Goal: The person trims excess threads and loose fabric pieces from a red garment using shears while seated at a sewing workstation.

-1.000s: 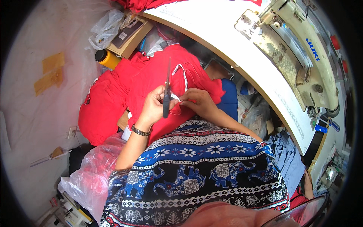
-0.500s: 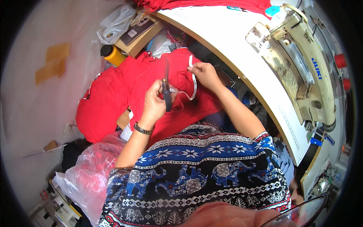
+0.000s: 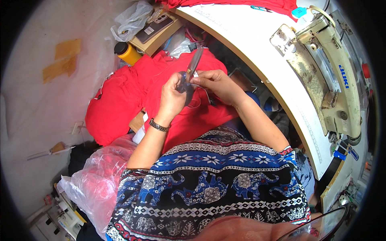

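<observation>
Your R hand moved in nr L hand, pinching small white fabric strip, L curled rnd dark-handled metal scissors

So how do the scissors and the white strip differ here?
Colour: the scissors have dark handles and grey blades; the white strip shows only white.
Visible size: the scissors show a long shape, while just a small bit of the white strip can be seen.
Hold: the left hand grips the scissors; the right hand pinches the white strip.
Both are held over red cloth.
</observation>
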A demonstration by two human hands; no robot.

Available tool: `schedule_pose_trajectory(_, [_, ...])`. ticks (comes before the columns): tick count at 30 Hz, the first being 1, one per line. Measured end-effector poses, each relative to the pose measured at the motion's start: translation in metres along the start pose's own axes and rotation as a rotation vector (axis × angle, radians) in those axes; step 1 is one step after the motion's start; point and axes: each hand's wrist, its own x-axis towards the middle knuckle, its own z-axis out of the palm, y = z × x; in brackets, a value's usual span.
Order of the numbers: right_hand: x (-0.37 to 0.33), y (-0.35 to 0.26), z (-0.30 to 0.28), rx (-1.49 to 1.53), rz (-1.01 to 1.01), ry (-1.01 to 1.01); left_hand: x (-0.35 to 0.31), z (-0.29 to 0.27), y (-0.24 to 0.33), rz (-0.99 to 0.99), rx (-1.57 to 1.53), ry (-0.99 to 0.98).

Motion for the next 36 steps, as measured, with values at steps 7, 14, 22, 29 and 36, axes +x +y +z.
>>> schedule_pose_trajectory(7, [-0.001,0.009,0.007,-0.067,-0.059,0.100,-0.002,0.010,-0.012,0.096,-0.198,0.092])
schedule_pose_trajectory(14, [-0.029,0.003,0.016,-0.759,-0.383,0.135,0.007,-0.017,-0.002,0.037,-0.394,0.189])
schedule_pose_trajectory(22, [-0.034,-0.068,0.041,-1.038,-0.724,0.078,0.008,-0.058,0.059,0.169,-0.709,0.268])
schedule_pose_trajectory(29, [-0.050,-0.089,0.004,-1.214,-0.597,0.200,-0.003,-0.046,0.038,0.298,-0.533,0.067])
schedule_pose_trajectory(36, [-0.068,-0.013,-0.012,-0.940,-0.415,0.187,-0.005,-0.013,-0.011,0.039,-0.391,0.033])
